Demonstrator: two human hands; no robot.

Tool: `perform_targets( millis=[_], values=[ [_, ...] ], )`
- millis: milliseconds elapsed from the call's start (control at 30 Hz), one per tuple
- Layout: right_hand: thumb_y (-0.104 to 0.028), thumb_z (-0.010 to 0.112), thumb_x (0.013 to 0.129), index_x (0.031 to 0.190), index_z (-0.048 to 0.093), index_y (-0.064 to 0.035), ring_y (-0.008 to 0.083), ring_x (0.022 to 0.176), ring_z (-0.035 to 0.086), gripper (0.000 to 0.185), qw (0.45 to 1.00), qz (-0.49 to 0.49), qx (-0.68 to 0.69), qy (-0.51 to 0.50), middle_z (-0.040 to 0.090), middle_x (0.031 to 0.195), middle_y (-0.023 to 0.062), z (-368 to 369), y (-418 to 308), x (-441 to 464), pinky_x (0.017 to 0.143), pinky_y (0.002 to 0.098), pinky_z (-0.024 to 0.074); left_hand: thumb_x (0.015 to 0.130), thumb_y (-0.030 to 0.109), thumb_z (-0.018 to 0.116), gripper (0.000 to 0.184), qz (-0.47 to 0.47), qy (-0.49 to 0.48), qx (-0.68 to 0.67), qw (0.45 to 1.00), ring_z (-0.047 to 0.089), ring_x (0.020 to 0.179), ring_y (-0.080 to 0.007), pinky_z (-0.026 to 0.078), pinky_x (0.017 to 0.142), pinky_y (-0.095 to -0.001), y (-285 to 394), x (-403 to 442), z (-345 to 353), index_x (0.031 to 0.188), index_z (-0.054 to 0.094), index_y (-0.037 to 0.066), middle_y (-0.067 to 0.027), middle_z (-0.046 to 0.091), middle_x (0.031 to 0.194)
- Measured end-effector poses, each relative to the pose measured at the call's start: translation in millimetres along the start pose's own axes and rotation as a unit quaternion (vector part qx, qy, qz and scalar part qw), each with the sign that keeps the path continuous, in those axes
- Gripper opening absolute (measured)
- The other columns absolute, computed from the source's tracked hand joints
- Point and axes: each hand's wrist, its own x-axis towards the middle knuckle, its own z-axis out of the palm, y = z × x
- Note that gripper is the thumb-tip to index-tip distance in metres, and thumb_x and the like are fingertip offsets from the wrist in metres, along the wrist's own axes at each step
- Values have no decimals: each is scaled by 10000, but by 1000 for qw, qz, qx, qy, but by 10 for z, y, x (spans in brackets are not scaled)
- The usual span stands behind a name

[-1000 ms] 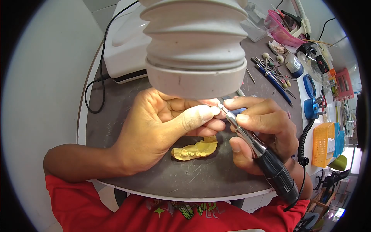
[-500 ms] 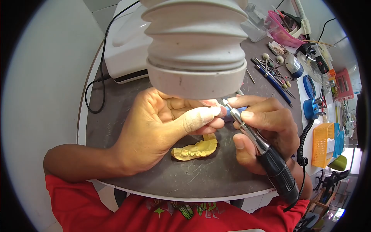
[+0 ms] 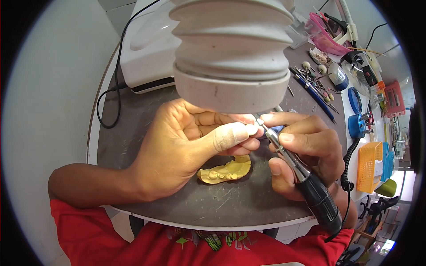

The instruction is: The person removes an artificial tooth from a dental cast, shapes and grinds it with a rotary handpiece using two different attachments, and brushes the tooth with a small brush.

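Between the thumb and fingers of my left hand [image 3: 191,142] is a small whitish tooth-like piece [image 3: 252,129]. My right hand [image 3: 310,146] grips a rotary handpiece [image 3: 304,177] with a metal front and black body. Its small pale tip [image 3: 260,121] is right beside the piece; whether they touch is hard to tell. Something blue, mostly hidden, shows behind the right fingers. Below my hands a yellow dental cast [image 3: 224,172] lies on the dark mat [image 3: 213,206].
A ribbed white hose nozzle [image 3: 233,88] hangs just above my hands. A white machine [image 3: 148,53] stands at the back left. To the right are burs, a blue pen [image 3: 315,94], a pink basket [image 3: 326,40], a blue holder [image 3: 356,126] and an orange basket [image 3: 369,166].
The handpiece tip moved away from the small piece, then came back beside it. The hose nozzle appears slightly further right in view.
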Motion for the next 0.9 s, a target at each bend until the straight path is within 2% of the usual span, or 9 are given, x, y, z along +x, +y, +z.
perform_targets(
  millis=[400, 500, 900],
  values=[
    [-67, 673, 796, 1071, 501, 1, 325, 906, 633, 331, 999, -41, 4, -17, 568, 852, 134, -6, 22, 49, 776, 387, 521, 920, 74, 557, 149, 5, -1, 12, 1000, 647, 910, -184, 557, 786, -279, 8, 3, 0, 1035, 562, -21, -152, 631, 1000],
    [-72, 673, 800, 1057, 505, 0, 319, 893, 638, 316, 999, -34, -9, 16, 571, 846, 132, 19, 42, 26, 760, 379, 526, 918, 73, 561, 150, 3, -1, 9, 1000, 647, 910, -187, 557, 789, -283, 21, -4, 6, 1035, 562, -22, -152, 630, 1001],
    [-69, 688, 788, 1039, 519, 9, 323, 871, 642, 313, 999, -40, -1, 7, 577, 834, 144, 21, 37, 49, 747, 380, 533, 917, 63, 558, 139, -4, -9, 21, 1000, 640, 918, -190, 556, 804, -303, 16, 3, -4, 1028, 560, -21, -159, 624, 1024]
  ],
)
